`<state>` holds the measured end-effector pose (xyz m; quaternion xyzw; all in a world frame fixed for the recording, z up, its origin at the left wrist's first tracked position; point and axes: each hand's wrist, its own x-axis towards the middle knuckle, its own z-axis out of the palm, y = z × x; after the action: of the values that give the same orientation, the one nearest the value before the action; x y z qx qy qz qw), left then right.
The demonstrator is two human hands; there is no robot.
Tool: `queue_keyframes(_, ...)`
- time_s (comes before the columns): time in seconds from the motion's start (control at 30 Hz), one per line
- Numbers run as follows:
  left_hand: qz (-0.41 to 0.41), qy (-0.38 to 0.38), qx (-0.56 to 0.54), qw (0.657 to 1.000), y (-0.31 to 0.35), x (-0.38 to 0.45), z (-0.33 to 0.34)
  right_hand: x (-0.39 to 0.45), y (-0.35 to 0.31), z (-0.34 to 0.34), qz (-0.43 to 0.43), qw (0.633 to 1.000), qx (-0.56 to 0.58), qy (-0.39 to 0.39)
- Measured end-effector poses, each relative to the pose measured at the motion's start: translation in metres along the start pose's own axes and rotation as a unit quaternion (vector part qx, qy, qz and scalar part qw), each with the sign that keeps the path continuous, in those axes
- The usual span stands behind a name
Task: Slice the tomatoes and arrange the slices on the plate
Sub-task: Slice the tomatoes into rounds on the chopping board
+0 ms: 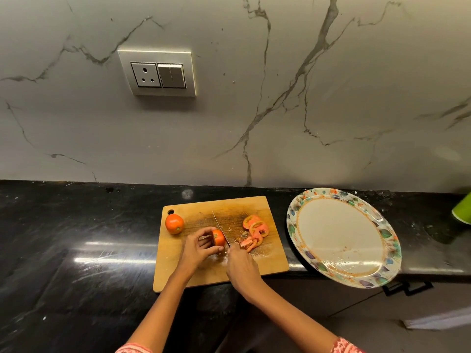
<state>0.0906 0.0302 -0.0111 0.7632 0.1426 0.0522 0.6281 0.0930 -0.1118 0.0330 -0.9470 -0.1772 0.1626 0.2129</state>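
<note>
- Wooden cutting board (204,273) lies on the black tabletop (76,238); a part-cut tomato (218,237) is pinched by the left hand (201,248) near its middle.
- The knife (219,229) is gripped by the right hand (240,267), its blade set against the cut face.
- Cut slices (255,231) are piled at the board's right; a whole tomato (174,223) sits far left.
- The floral plate (339,235) holds no slices.
- Slices are judged soft, wet and slippery; lifting by the skin edges is advised.

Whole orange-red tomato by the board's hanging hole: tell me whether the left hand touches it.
Apart. The head view shows bare wooden cutting board between the whole orange-red tomato and the left hand, which grips the part-cut tomato instead.
</note>
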Motion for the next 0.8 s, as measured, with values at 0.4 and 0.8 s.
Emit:
queue_keyframes(0.4,-0.009,0.007,0.003,1.0,0.0,0.0,-0.002,0.003,0.006,0.006,-0.004,1.0,-0.003,-0.011)
queue_keyframes(0.8,-0.011,0.002,0.009,1.0,-0.001,0.002,-0.004,-0.007,0.018,0.009,-0.003,0.999,-0.003,-0.035)
